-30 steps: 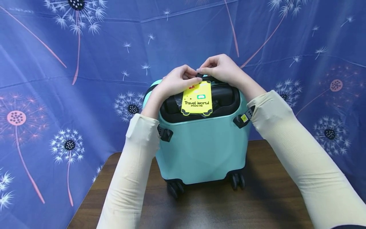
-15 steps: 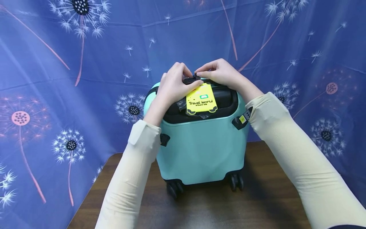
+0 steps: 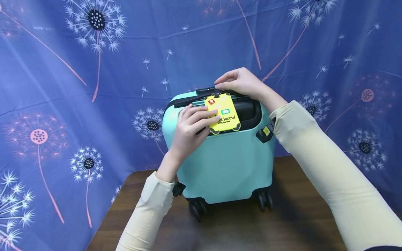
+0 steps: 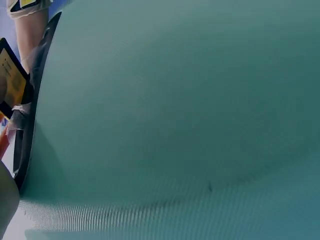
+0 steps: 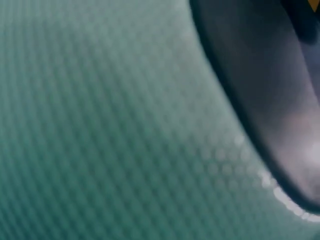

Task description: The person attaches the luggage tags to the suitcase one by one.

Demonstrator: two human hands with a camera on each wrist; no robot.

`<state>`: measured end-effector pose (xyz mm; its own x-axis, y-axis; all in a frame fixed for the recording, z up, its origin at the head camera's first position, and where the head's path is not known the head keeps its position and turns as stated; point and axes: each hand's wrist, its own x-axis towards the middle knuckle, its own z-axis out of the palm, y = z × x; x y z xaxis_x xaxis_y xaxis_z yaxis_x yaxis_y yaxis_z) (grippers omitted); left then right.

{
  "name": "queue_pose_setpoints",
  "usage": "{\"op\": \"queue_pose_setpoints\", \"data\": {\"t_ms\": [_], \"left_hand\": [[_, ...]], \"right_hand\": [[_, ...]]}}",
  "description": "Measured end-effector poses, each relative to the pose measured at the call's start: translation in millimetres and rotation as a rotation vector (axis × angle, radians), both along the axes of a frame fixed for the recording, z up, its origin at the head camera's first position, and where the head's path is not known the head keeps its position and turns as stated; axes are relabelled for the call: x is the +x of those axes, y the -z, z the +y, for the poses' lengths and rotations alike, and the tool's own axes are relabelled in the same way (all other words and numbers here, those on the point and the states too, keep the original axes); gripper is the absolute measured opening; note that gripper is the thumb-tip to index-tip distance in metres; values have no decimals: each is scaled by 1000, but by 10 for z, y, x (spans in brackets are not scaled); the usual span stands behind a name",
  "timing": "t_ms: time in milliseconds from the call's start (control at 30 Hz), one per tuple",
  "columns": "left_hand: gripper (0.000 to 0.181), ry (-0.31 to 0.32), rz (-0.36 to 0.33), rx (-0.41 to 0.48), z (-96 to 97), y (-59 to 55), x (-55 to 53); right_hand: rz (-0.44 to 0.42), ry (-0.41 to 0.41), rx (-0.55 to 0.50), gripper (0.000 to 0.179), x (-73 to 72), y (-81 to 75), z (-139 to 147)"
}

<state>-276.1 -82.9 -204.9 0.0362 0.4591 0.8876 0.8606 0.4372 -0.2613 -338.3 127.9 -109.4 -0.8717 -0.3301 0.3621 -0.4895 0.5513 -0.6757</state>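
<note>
A turquoise suitcase stands upright on its wheels. Over its black top recess hangs a yellow luggage tag printed with "World". My left hand lies across the tag's left side with fingers extended; its thumb is hidden in the head view. At the top, my right hand pinches the black strap by the suitcase's handle, thumb against forefinger. What lies between those fingertips is mostly hidden. The left wrist view holds mainly the shell, with the tag at its left edge. Shell and black recess fill the right wrist view.
The suitcase is on a dark brown wooden table. Behind and to the left hangs a blue curtain with a dandelion print. Black wheels touch the tabletop.
My left hand has let go of the strap area at the top and moved down onto the tag's left side. The right hand stays near the handle.
</note>
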Motion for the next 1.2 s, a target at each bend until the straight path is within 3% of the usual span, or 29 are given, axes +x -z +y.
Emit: {"op": "queue_pose_setpoints", "data": {"t_ms": [133,300,600,767,833,933,1067,1200], "left_hand": [[25,43,55,67,19,0,-49],[27,95,69,75,2,-6,-92],[27,63,58,58,15,-1,-121],[26,28,-8,69,1,19,-127],[29,3,-37,90,-16,31,-109],[40,-50,-57,176,-102,63,-51],[43,-94,-113,349,-378,155,61],[39,-100,-249,456,-704,273,197]], "right_hand": [[-8,0,-30,42,-28,-22,-10],[-27,18,-18,43,-35,-38,-5],[-20,20,-27,40,-92,-23,18],[22,7,-4,40,-143,14,36],[84,28,31,38,-126,26,80],[255,93,45,32,-32,53,193],[501,202,-48,26,202,173,408],[619,266,-163,25,441,412,629]]}}
